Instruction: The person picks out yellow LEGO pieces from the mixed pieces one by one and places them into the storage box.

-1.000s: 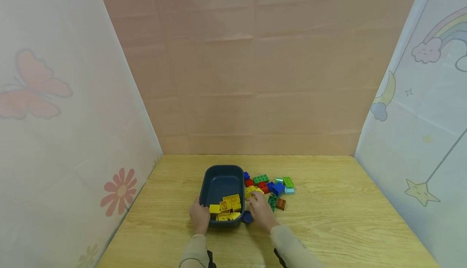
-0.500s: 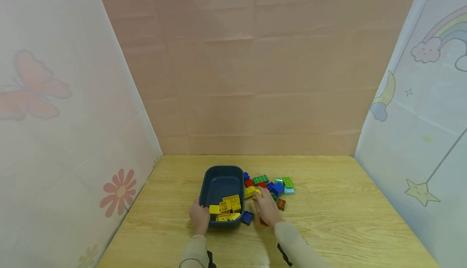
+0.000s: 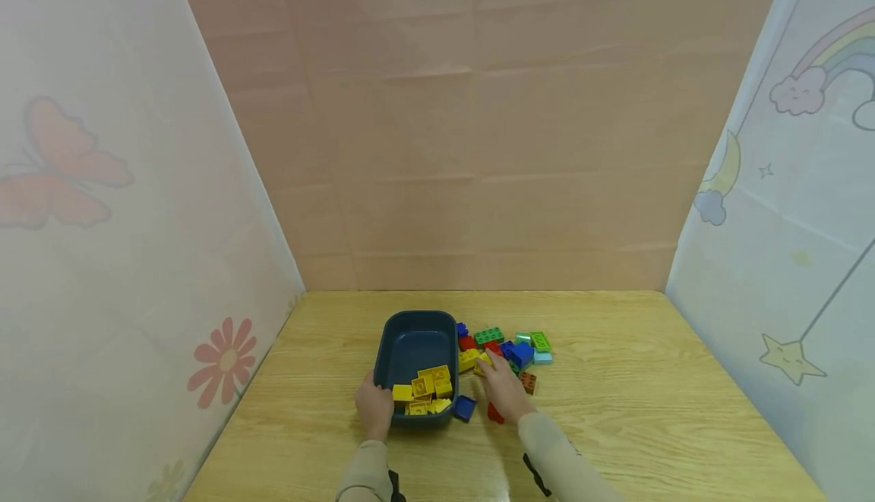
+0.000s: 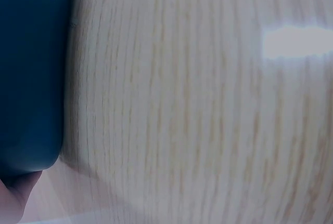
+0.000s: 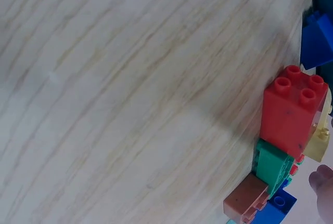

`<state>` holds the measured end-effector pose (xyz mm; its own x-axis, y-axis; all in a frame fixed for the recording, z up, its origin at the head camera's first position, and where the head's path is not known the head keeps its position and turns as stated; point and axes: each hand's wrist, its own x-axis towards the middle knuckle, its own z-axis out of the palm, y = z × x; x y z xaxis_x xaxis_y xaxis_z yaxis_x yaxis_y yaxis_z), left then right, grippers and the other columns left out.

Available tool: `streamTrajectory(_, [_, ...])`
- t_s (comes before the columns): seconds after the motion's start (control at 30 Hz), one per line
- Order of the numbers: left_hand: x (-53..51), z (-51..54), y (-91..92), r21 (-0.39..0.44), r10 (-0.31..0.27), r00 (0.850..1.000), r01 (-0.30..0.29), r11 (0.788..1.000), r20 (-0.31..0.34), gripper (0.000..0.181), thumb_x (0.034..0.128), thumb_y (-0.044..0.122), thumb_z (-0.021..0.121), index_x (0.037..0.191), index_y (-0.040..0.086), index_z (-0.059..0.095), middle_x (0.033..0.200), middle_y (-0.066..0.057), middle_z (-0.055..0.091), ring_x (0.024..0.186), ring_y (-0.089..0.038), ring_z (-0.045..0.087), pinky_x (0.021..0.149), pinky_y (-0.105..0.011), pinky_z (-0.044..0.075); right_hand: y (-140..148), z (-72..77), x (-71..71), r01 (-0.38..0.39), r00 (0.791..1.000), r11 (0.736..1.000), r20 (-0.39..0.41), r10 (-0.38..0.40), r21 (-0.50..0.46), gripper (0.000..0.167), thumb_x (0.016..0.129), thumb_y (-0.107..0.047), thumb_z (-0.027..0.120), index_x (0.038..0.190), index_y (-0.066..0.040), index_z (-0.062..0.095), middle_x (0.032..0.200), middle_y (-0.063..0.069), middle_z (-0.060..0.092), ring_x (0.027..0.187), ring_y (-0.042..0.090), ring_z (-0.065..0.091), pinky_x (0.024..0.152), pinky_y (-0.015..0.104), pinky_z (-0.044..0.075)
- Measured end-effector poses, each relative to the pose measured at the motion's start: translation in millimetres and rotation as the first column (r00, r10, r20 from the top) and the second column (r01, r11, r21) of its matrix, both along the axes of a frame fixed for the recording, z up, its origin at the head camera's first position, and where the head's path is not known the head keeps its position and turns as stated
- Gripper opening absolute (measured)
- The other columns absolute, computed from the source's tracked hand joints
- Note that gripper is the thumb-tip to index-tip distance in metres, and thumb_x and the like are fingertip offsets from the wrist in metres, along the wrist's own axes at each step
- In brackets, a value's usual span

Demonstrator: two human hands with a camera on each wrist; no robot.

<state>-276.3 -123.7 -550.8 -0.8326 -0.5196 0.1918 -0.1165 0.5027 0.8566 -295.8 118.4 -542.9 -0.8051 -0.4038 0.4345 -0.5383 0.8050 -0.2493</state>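
Observation:
A dark blue bin (image 3: 419, 320) holds several yellow bricks (image 3: 424, 388) at its near end. My left hand (image 3: 375, 407) grips the bin's left wall; the left wrist view catches part of that hand at the lower left corner, against the bin. To the right of the bin, my right hand (image 3: 504, 389) reaches over a loose yellow brick (image 3: 481, 366), fingertips around it. In the right wrist view a fingertip (image 5: 323, 182) shows a small gap from the yellow brick (image 5: 317, 145). Another yellow brick (image 3: 468, 360) lies beside the bin wall.
Near the right hand lie a red brick (image 3: 495, 414) and a dark blue brick (image 3: 465, 408). Behind are green (image 3: 488, 336), blue (image 3: 522, 355), brown (image 3: 528, 382) and several other bricks. Paper walls stand behind and at both sides of the wooden table (image 3: 615, 396).
My right hand has shifted rightward, uncovering the red brick near its wrist. The yellow brick at its fingertips moved slightly nearer, then stayed put. The left hand and bin have barely moved.

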Motion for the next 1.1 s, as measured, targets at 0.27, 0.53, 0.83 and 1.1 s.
streamTrajectory(0.27, [-1.4,0.3,0.1,-0.004,0.003,1.000,-0.003,1.000,-0.002,0.036,0.0719,-0.014,0.051,0.107,-0.009,0.057,0.100,-0.029,0.059,0.090,-0.041,0.057,0.071,-0.050,0.048,1.7,-0.6,-3.4,-0.003,1.000,0.999,0.001,0.003,0.041,0.040,0.077,0.006,0.061,0.116,0.002,0.056,0.128,0.026,0.040,0.113,0.041,0.042,0.087,0.045,0.041])
streamTrajectory(0.53, [-2.3,0.4,-0.8,0.012,-0.002,1.000,0.002,1.000,0.013,0.040,0.0726,-0.015,0.049,0.112,-0.011,0.055,0.104,-0.030,0.057,0.092,-0.041,0.057,0.071,-0.049,0.048,1.9,-3.9,-5.8,-0.007,1.000,0.997,0.005,0.007,0.077,0.042,0.078,0.005,0.061,0.119,0.001,0.054,0.130,0.026,0.039,0.114,0.043,0.040,0.090,0.047,0.038])
streamTrajectory(0.83, [-0.7,-1.1,-0.8,0.006,-0.001,1.000,0.001,1.000,-0.012,0.038,0.0718,-0.015,0.050,0.109,-0.011,0.056,0.102,-0.030,0.058,0.091,-0.041,0.057,0.071,-0.049,0.048,4.7,-7.4,-8.1,0.009,0.999,0.997,0.040,-0.013,0.083,0.042,0.078,0.006,0.059,0.119,0.000,0.054,0.131,0.025,0.038,0.116,0.044,0.038,0.089,0.047,0.039])
streamTrajectory(1.1, [-0.5,-2.4,-1.4,-0.012,0.000,1.000,0.000,1.000,-0.007,0.037,0.0712,-0.014,0.052,0.107,-0.009,0.057,0.097,-0.027,0.060,0.088,-0.040,0.058,0.068,-0.049,0.048,4.2,-10.5,-8.4,-0.021,0.996,0.996,0.091,0.013,0.090,0.043,0.081,0.012,0.050,0.123,0.001,0.051,0.134,0.025,0.034,0.118,0.045,0.036,0.092,0.050,0.035])
